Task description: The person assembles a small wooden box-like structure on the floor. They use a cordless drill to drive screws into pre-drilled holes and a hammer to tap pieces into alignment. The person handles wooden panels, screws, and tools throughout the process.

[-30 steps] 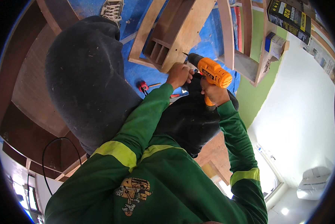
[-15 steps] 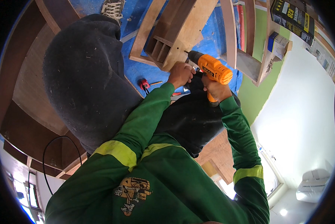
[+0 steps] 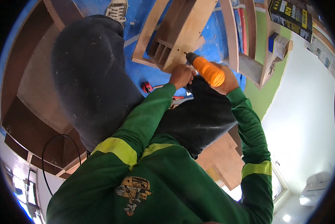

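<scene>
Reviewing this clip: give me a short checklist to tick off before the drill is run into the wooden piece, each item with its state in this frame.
1. Right hand wrapped around the orange drill: ok.
2. Drill tip at the face of the wooden shelf piece, near its row of small holes: ok.
3. Left hand steadying beside the drill's nose: ok, though its fingers sit close to the bit.
4. Bit seated in a hole or on a screw: cannot tell, too small.
5. Shelf piece held from shifting on the blue floor sheet: cannot tell; no clamp shows.
6. Red tool on the sheet clear of the hands: ok.
</scene>
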{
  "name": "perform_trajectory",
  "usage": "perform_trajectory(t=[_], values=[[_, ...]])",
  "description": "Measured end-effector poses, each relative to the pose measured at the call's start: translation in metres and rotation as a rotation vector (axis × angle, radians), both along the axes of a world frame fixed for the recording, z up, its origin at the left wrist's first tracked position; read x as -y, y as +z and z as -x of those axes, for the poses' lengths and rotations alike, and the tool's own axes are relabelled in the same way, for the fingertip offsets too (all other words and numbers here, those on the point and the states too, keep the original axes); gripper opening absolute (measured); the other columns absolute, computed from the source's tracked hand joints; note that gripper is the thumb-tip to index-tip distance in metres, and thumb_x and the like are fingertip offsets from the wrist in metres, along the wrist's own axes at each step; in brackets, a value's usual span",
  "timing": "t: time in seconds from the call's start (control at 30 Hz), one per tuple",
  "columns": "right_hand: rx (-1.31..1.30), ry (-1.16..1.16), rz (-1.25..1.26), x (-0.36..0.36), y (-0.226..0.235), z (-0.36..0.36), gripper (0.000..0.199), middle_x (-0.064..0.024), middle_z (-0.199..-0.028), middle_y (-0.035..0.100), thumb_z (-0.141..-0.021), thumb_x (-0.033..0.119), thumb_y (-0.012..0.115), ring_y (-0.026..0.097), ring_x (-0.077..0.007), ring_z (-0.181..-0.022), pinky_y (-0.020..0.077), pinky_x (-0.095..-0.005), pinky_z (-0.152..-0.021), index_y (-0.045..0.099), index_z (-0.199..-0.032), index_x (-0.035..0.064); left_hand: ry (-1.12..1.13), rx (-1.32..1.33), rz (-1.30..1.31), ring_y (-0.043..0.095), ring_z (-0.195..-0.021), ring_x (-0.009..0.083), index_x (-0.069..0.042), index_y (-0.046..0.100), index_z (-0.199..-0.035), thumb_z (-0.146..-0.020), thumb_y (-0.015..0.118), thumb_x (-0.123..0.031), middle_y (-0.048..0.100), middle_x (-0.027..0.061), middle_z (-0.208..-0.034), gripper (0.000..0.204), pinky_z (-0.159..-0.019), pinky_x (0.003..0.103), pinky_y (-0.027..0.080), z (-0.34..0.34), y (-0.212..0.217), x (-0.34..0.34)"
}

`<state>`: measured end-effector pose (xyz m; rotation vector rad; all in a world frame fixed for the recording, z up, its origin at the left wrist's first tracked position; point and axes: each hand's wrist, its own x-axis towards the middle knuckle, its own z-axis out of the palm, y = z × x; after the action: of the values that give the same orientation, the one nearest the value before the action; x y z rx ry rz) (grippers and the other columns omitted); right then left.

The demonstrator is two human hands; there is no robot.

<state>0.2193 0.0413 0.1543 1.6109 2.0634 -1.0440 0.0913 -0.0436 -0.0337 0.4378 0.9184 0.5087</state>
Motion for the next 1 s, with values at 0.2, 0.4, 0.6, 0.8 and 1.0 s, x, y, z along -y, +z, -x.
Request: perform_trajectory(t=[0.2, 0.4, 0.6, 0.8, 1.0], values=[[-0.105, -0.047, -0.028, -0.01, 0.022, -0.013, 0.038, -0.0188, -0.099, 0.076, -0.087, 0.022, 0.078, 0.074, -0.0393, -0.095, 0.0569, -0.0451, -0.085, 0.071, -0.12, 0.0046, -0.131, 0.191, -0.051, 0.073, -0.067, 0.022, 0.005, 0.073, -0.103, -0.1, 0.051, -0.017, 0.071, 0.0111, -0.082, 0.031, -0.061, 0.035, 0.054, 0.007, -0.014, -0.007], [-0.546, -0.883, -0.203, 0.059, 0.012, -0.08, 0.028, -0.0073, -0.102, 0.07, -0.09, 0.005, 0.07, 0.067, -0.0159, -0.075, 0.0549, -0.0315, -0.068, 0.068, -0.118, -0.0012, -0.421, 0.088, -0.173, 0.076, -0.083, 0.0193, 0.001, 0.071, -0.116, -0.099, 0.056, -0.016, 0.074, 0.0096, -0.095, 0.029, -0.07, 0.032, 0.054, 0.078, 0.019, -0.097], [-1.09, -1.45, -0.394, 0.086, -0.011, -0.085, 0.033, -0.0106, -0.101, 0.064, -0.089, 0.007, 0.065, 0.063, -0.019, -0.069, 0.0537, -0.0348, -0.062, 0.062, -0.122, 0.0007, 0.436, -0.896, -0.42, 0.067, -0.106, 0.0277, 0.005, 0.067, -0.126, -0.098, 0.066, -0.033, 0.073, 0.0195, -0.116, 0.047, -0.093, 0.042, 0.053, 0.168, -0.117, -0.177], [-1.248, -1.597, -0.36, 0.082, 0.008, -0.091, 0.035, -0.0085, -0.093, 0.065, -0.089, 0.009, 0.067, 0.062, -0.0182, -0.068, 0.0526, -0.0333, -0.062, 0.062, -0.122, -0.001, 0.151, -0.283, 0.005, 0.066, -0.105, 0.027, -0.001, 0.058, -0.14, -0.105, 0.063, -0.051, 0.067, 0.0144, -0.124, 0.061, -0.091, 0.04, 0.054, 0.142, -0.169, -0.156], [-1.32, -1.59, -0.502, 0.089, 0.024, -0.094, 0.02, -0.0068, -0.08, 0.067, -0.088, 0.015, 0.071, 0.065, -0.0173, -0.064, 0.0549, -0.0322, -0.06, 0.069, -0.102, 0.0018, -0.122, -0.275, -0.02, 0.067, -0.087, 0.0247, -0.008, 0.058, -0.143, -0.103, 0.067, -0.041, 0.062, 0.0069, -0.096, 0.053, -0.083, 0.041, 0.058, 0.12, -0.117, -0.164]])
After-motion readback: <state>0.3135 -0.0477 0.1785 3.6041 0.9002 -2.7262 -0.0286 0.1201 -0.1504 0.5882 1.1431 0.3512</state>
